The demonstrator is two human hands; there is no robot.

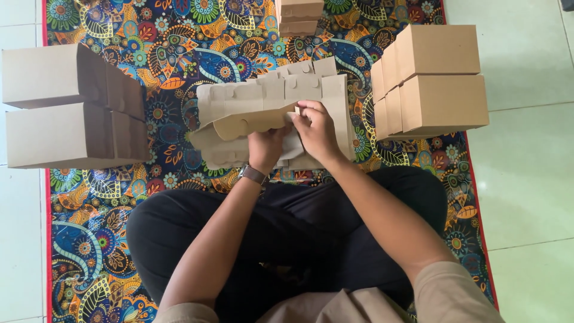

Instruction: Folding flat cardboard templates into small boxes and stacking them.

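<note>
Hands at work | left hand (266,148) and right hand (317,128) both pinch shut on flat brown die-cut cardboard blank (263,101), apparently bending a flap | blank lies on patterned multicoloured mat (179,54) before crossed legs | folded brown cardboard boxes (436,78) stacked right of blank, more boxes (54,107) left

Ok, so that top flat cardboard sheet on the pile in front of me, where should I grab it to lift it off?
Probably by the near edge of the top flat cardboard sheet, coming from your side. That edge already curls up off the pile of flat box blanks, so fingers can slip under it. Your left hand and right hand are both there, pinching cardboard at that edge; the far tabbed edge looks flat.
</note>
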